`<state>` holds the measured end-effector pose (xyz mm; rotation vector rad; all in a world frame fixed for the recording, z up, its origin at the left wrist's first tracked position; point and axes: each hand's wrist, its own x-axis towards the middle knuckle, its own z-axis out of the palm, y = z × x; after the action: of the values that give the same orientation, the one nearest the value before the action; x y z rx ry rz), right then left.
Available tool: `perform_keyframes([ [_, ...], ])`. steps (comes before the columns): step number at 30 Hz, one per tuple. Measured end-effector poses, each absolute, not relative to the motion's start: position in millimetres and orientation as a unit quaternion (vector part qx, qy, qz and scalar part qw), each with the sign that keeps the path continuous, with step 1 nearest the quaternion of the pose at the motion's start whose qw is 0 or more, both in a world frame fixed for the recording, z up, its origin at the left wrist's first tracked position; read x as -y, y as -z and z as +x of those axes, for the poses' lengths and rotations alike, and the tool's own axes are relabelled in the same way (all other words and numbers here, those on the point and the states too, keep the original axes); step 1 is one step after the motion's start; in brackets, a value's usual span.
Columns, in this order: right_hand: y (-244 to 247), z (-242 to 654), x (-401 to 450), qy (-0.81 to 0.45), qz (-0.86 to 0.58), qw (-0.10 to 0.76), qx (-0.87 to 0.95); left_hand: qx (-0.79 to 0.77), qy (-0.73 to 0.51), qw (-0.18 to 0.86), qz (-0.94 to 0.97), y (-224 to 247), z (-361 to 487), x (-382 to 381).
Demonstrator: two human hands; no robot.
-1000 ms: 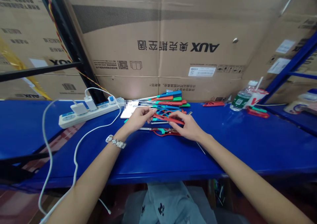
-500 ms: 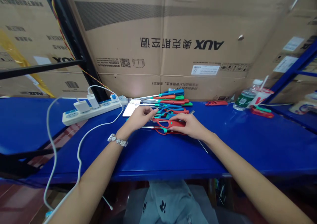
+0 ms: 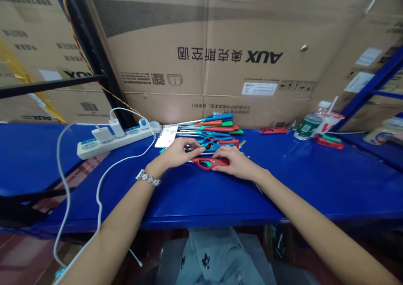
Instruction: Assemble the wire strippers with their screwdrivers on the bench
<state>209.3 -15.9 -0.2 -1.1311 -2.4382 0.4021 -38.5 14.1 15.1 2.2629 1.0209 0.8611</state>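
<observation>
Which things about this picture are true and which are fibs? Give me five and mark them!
1. The right grip touches a red tool. True.
2. The table is yellow. False: the table is blue.
3. The power strip is white. True.
4. A bracelet is on the right wrist. False: the silver bracelet is on the left wrist.
5. A bottle stands beside a cup. True.

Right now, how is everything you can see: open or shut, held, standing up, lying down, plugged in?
Left grip: loosely open, fingers bent
Right grip: closed on the red lighter
Red lighter: held by its handle, tip pointing left
Other lighters: lying bunched together
Power strip: plugs in it; can't tell if it's on
Bottle: standing
Cup: standing, straw in
</observation>
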Motion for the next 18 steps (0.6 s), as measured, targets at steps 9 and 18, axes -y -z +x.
perform_keyframes([
  [9,4.0,208.4,14.0,-0.148,-0.414,0.199,0.876,-0.378,-0.279,0.259,0.844,-12.3,-40.3,-14.7],
  [18,6.4,211.2,12.8,-0.139,-0.409,0.202,0.879,-0.344,-0.206,0.221,0.889,-0.6,-23.9,-8.7],
])
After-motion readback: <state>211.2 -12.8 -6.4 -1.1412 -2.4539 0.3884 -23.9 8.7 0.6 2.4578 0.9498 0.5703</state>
